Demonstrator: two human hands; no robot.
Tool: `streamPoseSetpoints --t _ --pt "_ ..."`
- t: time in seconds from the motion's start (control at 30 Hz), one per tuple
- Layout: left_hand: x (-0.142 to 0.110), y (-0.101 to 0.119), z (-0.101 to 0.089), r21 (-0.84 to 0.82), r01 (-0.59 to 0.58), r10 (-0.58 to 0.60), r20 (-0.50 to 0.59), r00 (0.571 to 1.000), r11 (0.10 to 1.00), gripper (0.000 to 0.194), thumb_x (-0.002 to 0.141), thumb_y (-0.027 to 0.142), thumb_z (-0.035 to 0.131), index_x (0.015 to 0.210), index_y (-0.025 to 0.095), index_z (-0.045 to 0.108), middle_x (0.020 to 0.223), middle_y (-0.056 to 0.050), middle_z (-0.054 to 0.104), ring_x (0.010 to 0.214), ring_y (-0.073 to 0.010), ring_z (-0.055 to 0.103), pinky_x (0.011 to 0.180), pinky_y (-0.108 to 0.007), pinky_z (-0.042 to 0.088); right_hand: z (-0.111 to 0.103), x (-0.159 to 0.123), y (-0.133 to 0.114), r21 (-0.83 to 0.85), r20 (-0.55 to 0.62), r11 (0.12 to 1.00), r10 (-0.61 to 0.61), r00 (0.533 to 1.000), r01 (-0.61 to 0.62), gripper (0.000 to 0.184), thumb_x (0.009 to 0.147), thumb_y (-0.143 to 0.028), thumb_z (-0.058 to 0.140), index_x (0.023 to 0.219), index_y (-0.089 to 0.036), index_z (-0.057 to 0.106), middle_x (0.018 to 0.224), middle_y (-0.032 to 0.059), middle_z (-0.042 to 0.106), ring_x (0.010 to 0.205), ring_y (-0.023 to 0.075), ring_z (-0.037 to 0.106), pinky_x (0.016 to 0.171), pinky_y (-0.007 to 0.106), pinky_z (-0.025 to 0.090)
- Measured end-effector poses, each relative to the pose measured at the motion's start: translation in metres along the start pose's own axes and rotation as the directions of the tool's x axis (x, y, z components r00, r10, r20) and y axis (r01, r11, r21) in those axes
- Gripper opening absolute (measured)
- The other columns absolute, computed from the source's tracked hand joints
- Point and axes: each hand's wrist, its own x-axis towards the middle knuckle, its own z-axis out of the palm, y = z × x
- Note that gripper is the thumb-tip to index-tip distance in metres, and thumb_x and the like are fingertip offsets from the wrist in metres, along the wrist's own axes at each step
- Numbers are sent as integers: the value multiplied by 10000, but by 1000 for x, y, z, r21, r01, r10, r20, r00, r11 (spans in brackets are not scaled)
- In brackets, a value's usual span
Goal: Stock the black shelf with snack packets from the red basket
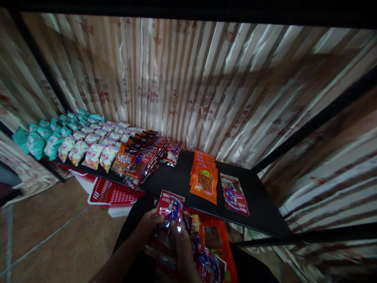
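Between both hands is a red snack packet [171, 202] with a purple figure and white lettering, its clear lower part partly hidden by fingers. My left hand [149, 223] is closed on its left edge. With the thumb on its front, my right hand [182, 237] grips the lower right side. Below them, at my lap, are more red packets [207, 265] and an orange snack packet [212, 237]. Ahead on the black shelf [173, 179] lie an overlapping row of orange packets [204, 182], a single red packet [235, 194] to their right, and a stack of red packets [144, 161] to the left.
White-and-orange snack bags [94, 154] and teal bags [54, 143] fill the shelf's left end. A red plastic basket [118, 194] sits under the shelf on the tiled floor [55, 236]. A patterned curtain [182, 86] hangs behind, and a dark frame bar [321, 116] slants at right.
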Motion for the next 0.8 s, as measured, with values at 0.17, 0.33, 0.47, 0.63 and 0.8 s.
streamPoseSetpoints --t 0.17,0.33,0.47,0.63,0.8 --pt "-1 5 -5 34 -33 35 -52 998 999 492 576 445 739 936 126 636 772 -58 663 720 -198 612 693 -301 459 3 -1 -1 -53 81 998 24 996 -20 497 613 -594 656 863 -164 657 809 57 688 782 225 619 698 296 470" --pt "-4 13 2 85 -20 25 -66 997 996 465 607 458 709 935 140 622 764 -42 660 728 -197 614 689 -297 457 9 -3 -10 20 82 1000 22 996 -24 509 600 -623 646 831 -170 648 750 34 678 713 208 609 651 288 466" --pt "-7 14 3 100 -34 37 -38 999 994 441 622 464 705 915 145 624 818 -51 668 774 -213 623 722 -310 456 9 1 -17 108 85 993 41 996 -50 476 614 -609 645 854 -198 631 693 -1 660 639 181 603 581 266 456" --pt "-9 11 -4 43 -67 66 37 997 997 462 637 418 710 992 137 616 894 -77 680 849 -236 628 769 -328 457 11 13 -25 181 98 979 71 993 -88 459 592 -566 690 868 -205 621 697 0 671 599 169 606 548 262 456" --pt "-6 10 -7 98 -97 103 -62 993 990 423 633 379 709 970 138 622 852 -61 689 821 -228 636 749 -320 467 17 18 -33 209 88 971 98 991 -115 452 567 -507 740 885 -215 605 731 -1 686 634 175 629 542 258 470"
